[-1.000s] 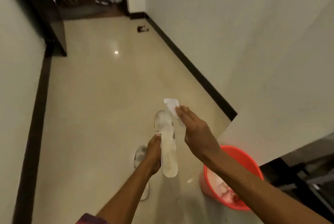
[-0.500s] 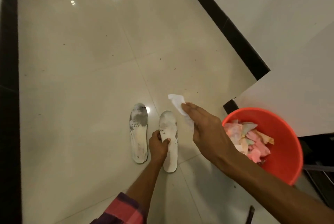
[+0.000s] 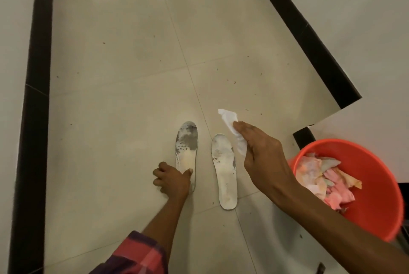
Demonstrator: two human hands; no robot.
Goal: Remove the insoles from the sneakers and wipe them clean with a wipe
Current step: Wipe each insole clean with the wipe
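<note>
Two white insoles lie side by side on the tiled floor. The left insole (image 3: pixel 186 147) has large grey stains at its toe end; my left hand (image 3: pixel 173 179) grips its heel end, thumb on top. The right insole (image 3: pixel 224 169) is lightly soiled and lies free on the floor. My right hand (image 3: pixel 262 158) hovers above and to the right of it, pinching a crumpled white wipe (image 3: pixel 232 126). No sneakers are in view.
An orange bucket (image 3: pixel 374 198) with crumpled pink and yellow cloths stands at the right, beside a wall corner with black skirting (image 3: pixel 309 39). Another black skirting strip (image 3: pixel 35 96) runs along the left wall. Small bits of dirt dot the floor.
My left hand set the lightly soiled insole down on the floor and moved left to grip the stained one. My head tilted down. My right hand keeps the wipe.
</note>
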